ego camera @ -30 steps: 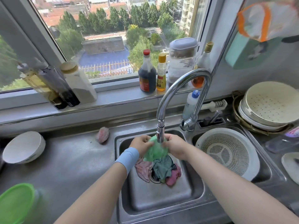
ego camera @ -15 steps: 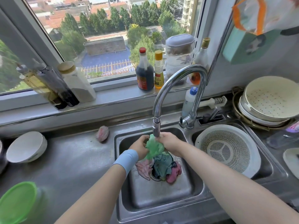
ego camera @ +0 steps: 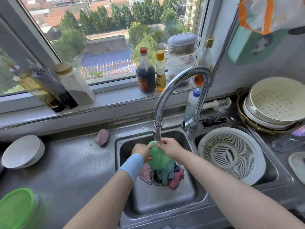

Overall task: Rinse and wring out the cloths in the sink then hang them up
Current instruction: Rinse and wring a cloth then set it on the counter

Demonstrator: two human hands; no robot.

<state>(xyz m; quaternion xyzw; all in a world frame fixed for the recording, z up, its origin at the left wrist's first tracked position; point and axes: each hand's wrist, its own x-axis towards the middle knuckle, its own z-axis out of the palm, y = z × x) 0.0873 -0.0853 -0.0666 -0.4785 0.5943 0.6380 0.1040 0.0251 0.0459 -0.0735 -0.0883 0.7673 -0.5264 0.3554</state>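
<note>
Both hands over the left sink basin (ego camera: 165,200).

Green cloth (ego camera: 158,158) is held up just under the faucet nozzle (ego camera: 157,132). Left grip (ego camera: 142,150) pinches its upper left edge; right grip (ego camera: 171,147) pinches the top, beside the nozzle. The cloth hangs between them, long axis roughly vertical, its lower end reaching the pile beneath. Both hands are equally near. Cannot tell whether water is running.

Judgement: rinse step; the wring turns on gathering the cloth along that hanging axis.

Basin contents: pile of cloths (ego camera: 166,173) over the drain, in pale pink, teal and magenta, all yet to be done. Right basin (ego camera: 272,172) holds a white colander (ego camera: 231,154). Pink wad (ego camera: 102,137) sits on the counter (ego camera: 66,162), left of the sink.
</note>
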